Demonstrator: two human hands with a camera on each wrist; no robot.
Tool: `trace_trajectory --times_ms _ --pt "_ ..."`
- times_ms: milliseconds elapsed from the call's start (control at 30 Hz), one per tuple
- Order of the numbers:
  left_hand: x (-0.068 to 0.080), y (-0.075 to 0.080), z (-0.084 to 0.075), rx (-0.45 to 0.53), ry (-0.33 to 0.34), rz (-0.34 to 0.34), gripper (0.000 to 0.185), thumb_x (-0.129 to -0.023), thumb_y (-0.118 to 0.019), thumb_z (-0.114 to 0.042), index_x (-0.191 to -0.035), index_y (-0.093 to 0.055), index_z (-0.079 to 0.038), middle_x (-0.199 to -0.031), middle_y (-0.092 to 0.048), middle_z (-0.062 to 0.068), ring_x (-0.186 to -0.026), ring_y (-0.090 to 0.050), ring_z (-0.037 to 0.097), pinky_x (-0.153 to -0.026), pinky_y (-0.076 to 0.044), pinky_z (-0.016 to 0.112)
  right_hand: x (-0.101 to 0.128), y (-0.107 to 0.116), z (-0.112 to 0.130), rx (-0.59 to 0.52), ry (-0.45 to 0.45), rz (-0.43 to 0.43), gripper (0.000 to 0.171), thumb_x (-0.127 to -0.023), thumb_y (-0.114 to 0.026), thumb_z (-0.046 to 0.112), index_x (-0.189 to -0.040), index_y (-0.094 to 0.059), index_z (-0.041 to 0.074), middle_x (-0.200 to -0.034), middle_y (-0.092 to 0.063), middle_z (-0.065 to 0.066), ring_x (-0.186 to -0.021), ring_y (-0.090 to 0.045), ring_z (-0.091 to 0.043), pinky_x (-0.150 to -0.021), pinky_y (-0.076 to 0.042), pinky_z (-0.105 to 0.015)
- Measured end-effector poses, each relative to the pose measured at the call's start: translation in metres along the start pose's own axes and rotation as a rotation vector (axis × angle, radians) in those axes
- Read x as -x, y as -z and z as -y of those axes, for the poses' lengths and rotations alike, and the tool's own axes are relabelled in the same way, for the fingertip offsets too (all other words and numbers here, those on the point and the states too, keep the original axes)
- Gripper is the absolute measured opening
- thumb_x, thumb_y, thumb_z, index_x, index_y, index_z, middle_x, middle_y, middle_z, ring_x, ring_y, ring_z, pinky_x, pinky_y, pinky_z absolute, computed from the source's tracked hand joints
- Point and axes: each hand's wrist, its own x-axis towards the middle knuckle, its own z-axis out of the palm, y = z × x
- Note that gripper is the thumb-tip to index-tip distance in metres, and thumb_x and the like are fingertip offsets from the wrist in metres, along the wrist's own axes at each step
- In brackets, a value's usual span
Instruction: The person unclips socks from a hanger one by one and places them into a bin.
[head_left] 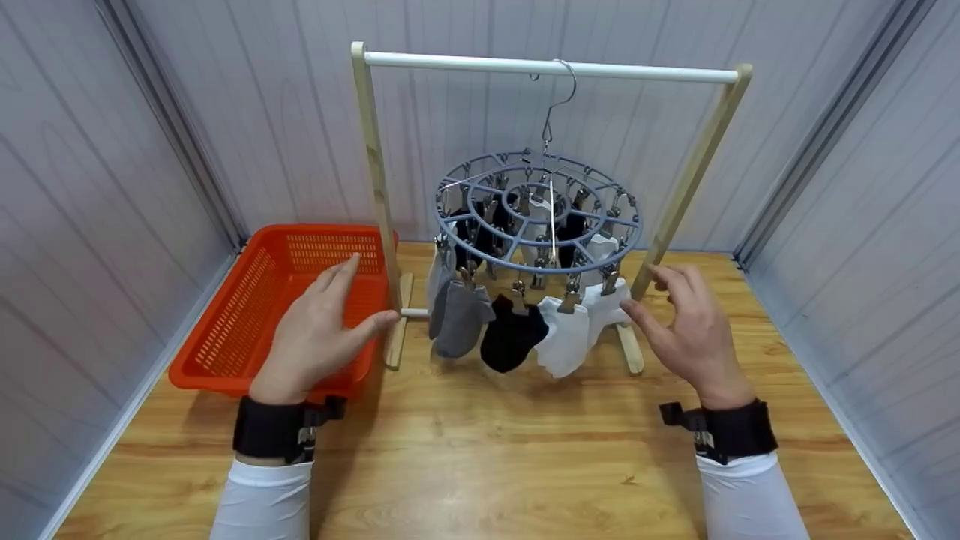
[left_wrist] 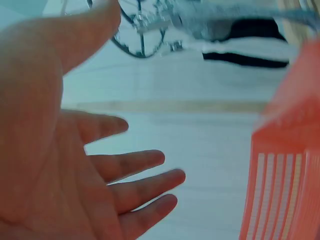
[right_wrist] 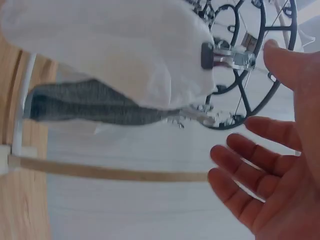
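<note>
Head view: orange basket (head_left: 247, 315) beside wooden rack (head_left: 375, 195), left.

White sleeves, black wrist straps

The person wears long white sleeves on both forearms. A wide black strap wraps each wrist, each with a small black buckle or clip on its inner side. The left hand (head_left: 319, 330) and right hand (head_left: 686, 330) are bare.
</note>
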Motion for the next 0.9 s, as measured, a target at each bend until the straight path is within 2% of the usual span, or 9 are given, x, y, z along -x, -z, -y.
trace_trajectory --times_ms 133,267,433,533,667,767,900 --pt "-0.003 -0.008 -0.010 0.085 -0.051 -0.075 0.091 -0.104 -0.078 -0.050 -0.171 -0.039 -0.003 -0.158 -0.056 0.024 -0.137 -0.059 0.042 -0.111 -0.051 0.064 -0.001 -0.003 0.007 -0.115 0.043 -0.024 0.040 -0.096 -0.087 0.011 -0.130 -0.072 -0.005 -0.113 -0.068 -0.019 -0.101 -0.065 -0.030 -0.085 -0.049 -0.032" --pt "-0.007 -0.018 -0.020 0.198 -0.117 -0.112 0.079 -0.102 -0.082 -0.047 -0.161 -0.054 -0.003 -0.137 -0.068 0.016 -0.117 -0.066 0.033 -0.099 -0.058 0.054 -0.002 -0.008 0.017 -0.249 0.059 -0.021 0.030 -0.096 -0.084 0.001 -0.125 -0.075 -0.003 -0.111 -0.072 -0.014 -0.098 -0.066 -0.025 -0.084 -0.049 -0.024" --pt "-0.008 -0.033 -0.031 0.362 -0.127 -0.065 0.058 -0.103 -0.083 -0.041 -0.147 -0.067 -0.006 -0.124 -0.074 0.007 -0.106 -0.069 0.025 -0.093 -0.060 0.050 -0.001 -0.015 0.029 -0.350 0.066 -0.015 0.026 -0.097 -0.082 -0.003 -0.122 -0.077 -0.002 -0.109 -0.073 -0.008 -0.095 -0.066 -0.022 -0.082 -0.050 -0.024" --pt "-0.008 -0.042 -0.037 0.426 -0.128 -0.025 0.047 -0.104 -0.082 -0.037 -0.139 -0.071 -0.007 -0.119 -0.076 0.003 -0.103 -0.069 0.020 -0.090 -0.060 0.046 0.000 -0.018 0.035 -0.387 0.079 -0.022 0.026 -0.095 -0.081 -0.008 -0.120 -0.078 -0.001 -0.106 -0.073 -0.007 -0.094 -0.065 -0.019 -0.081 -0.050 -0.024" --pt "-0.009 -0.055 -0.045 0.459 -0.141 0.022 0.043 -0.105 -0.081 -0.036 -0.134 -0.074 -0.006 -0.118 -0.076 0.003 -0.103 -0.069 0.017 -0.088 -0.060 0.043 0.000 -0.022 0.040 -0.439 0.102 -0.021 0.027 -0.094 -0.078 -0.013 -0.119 -0.078 -0.001 -0.104 -0.074 -0.008 -0.092 -0.065 -0.014 -0.079 -0.050 -0.022" --pt "-0.010 -0.064 -0.049 0.474 -0.153 0.052 0.042 -0.105 -0.081 -0.036 -0.133 -0.074 -0.005 -0.119 -0.077 0.003 -0.102 -0.069 0.018 -0.089 -0.060 0.043 0.001 -0.022 0.044 -0.489 0.105 -0.006 0.022 -0.099 -0.076 -0.010 -0.118 -0.079 -0.001 -0.103 -0.074 -0.012 -0.090 -0.064 -0.013 -0.077 -0.051 -0.021" --pt "-0.010 -0.075 -0.053 0.502 -0.149 0.093 0.039 -0.106 -0.080 -0.035 -0.130 -0.075 -0.005 -0.120 -0.077 0.003 -0.099 -0.069 0.021 -0.089 -0.059 0.043 0.001 -0.024 0.049 -0.534 0.103 0.009 0.021 -0.099 -0.075 -0.010 -0.118 -0.079 -0.001 -0.102 -0.074 -0.011 -0.088 -0.064 -0.014 -0.076 -0.051 -0.022"
